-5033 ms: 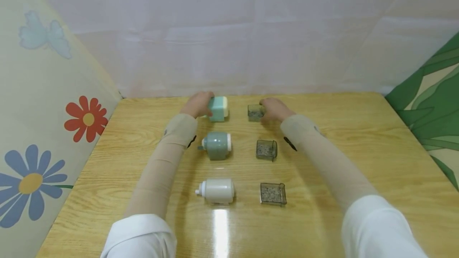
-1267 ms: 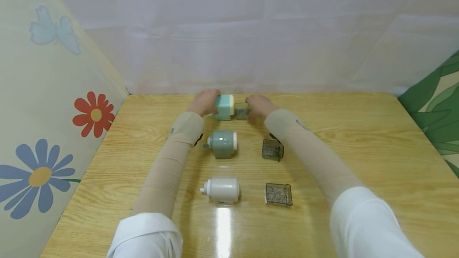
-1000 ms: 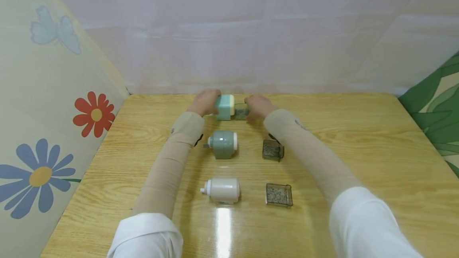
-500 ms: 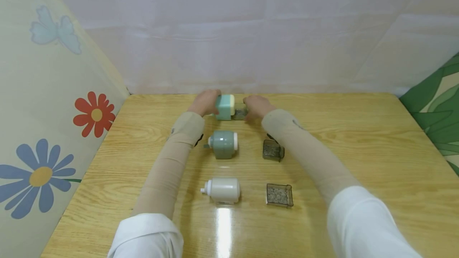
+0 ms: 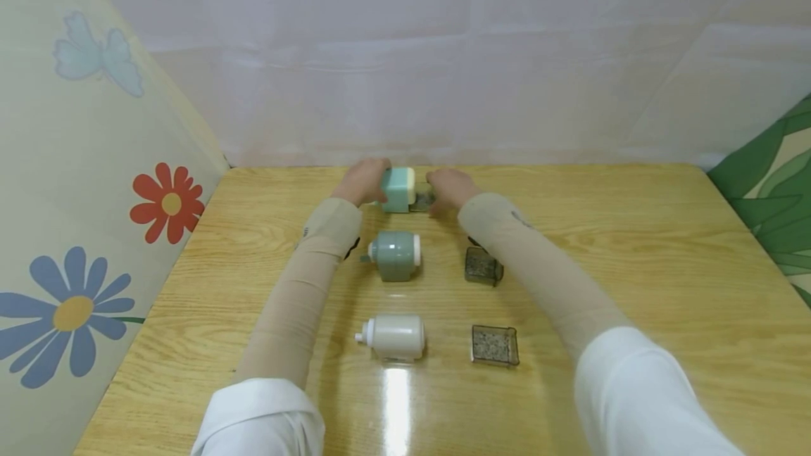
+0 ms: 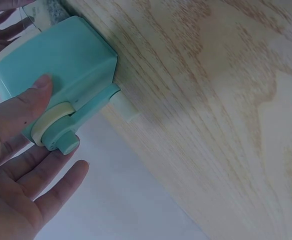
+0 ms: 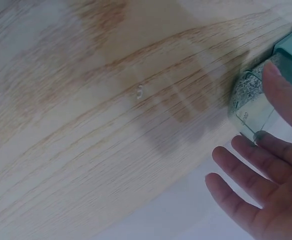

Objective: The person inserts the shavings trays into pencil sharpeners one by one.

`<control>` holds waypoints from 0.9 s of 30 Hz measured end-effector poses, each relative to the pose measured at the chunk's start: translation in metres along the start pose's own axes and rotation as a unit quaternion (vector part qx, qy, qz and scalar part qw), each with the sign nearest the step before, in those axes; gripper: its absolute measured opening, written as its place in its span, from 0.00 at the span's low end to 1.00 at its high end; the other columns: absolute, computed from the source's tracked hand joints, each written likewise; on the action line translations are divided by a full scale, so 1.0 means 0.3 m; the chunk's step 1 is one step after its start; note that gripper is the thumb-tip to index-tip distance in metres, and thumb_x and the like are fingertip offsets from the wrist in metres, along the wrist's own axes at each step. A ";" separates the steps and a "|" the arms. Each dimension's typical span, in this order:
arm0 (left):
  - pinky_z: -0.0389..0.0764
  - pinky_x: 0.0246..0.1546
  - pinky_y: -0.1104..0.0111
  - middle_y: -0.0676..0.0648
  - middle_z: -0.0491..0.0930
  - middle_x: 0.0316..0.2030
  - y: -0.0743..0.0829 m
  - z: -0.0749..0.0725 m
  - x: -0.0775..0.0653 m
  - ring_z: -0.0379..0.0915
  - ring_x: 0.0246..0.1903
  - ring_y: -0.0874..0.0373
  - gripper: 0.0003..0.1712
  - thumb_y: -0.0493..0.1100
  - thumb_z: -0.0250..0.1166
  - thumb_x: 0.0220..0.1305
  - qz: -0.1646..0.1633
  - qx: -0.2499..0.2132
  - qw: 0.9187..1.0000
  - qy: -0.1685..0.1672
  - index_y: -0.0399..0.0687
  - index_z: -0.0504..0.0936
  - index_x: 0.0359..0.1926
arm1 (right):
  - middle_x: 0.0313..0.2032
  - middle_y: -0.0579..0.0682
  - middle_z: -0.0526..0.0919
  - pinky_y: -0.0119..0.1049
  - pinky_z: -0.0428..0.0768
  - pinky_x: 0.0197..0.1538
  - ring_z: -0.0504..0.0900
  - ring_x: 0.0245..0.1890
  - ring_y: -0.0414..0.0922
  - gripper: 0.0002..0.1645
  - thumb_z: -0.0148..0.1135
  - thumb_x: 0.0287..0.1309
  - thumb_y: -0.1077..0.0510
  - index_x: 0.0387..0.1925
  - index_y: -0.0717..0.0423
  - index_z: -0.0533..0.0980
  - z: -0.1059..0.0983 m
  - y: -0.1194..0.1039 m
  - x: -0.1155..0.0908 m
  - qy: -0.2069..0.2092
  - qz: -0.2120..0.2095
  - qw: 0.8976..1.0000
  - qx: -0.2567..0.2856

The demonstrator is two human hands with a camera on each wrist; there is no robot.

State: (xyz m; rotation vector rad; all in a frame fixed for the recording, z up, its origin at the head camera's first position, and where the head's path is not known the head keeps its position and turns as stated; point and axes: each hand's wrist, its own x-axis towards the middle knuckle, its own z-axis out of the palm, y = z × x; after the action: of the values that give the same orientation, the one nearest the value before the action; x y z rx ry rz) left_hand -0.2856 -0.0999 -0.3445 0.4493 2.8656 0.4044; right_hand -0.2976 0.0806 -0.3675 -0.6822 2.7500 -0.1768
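My left hand (image 5: 363, 181) grips a turquoise pencil sharpener (image 5: 397, 191) at the table's back, thumb on one side and fingers on the other. Its crank handle (image 6: 93, 110) and cream collar show in the left wrist view. Between my right hand's (image 5: 451, 190) thumb and fingers is a clear shavings drawer (image 7: 248, 95) holding grey shavings. The drawer sits partly inside the sharpener, with its outer end sticking out. Nearer me lie a dark green sharpener (image 5: 395, 256) and a cream-white sharpener (image 5: 396, 336). Right of them are two smoky drawers, one middle (image 5: 483, 266), one front (image 5: 494, 345).
The wooden table (image 5: 602, 231) ends at a pale cloth backdrop (image 5: 405, 90). A wall panel with painted flowers (image 5: 72, 312) stands at the left, and one with green leaves (image 5: 767, 181) at the right.
Since the earliest frame, my right hand has moved the drawer left against the sharpener. Over the last second it slides further in, and less shows. My left hand holds the sharpener almost still.
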 end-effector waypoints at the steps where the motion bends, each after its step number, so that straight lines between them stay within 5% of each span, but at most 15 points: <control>1: 0.72 0.51 0.61 0.42 0.74 0.47 0.001 0.000 -0.001 0.69 0.46 0.50 0.33 0.34 0.72 0.45 0.000 -0.001 1.000 0.000 0.37 0.70 0.54 | 0.53 0.61 0.73 0.48 0.70 0.55 0.71 0.52 0.56 0.40 0.71 0.44 0.55 0.57 0.66 0.65 0.001 -0.001 0.001 0.000 0.001 1.000 0.001; 27: 0.71 0.51 0.61 0.41 0.74 0.48 0.001 -0.007 -0.008 0.69 0.47 0.49 0.34 0.34 0.72 0.45 0.001 0.002 1.000 0.000 0.36 0.69 0.55 | 0.44 0.58 0.77 0.44 0.75 0.48 0.75 0.44 0.53 0.32 0.71 0.45 0.53 0.49 0.64 0.69 0.005 -0.023 0.019 0.001 -0.010 1.000 -0.002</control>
State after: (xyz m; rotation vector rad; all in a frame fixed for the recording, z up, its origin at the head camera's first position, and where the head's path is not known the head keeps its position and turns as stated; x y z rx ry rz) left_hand -0.2838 -0.1009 -0.3421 0.4524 2.8674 0.3991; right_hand -0.2987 0.0718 -0.3691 -0.7108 2.7472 -0.1773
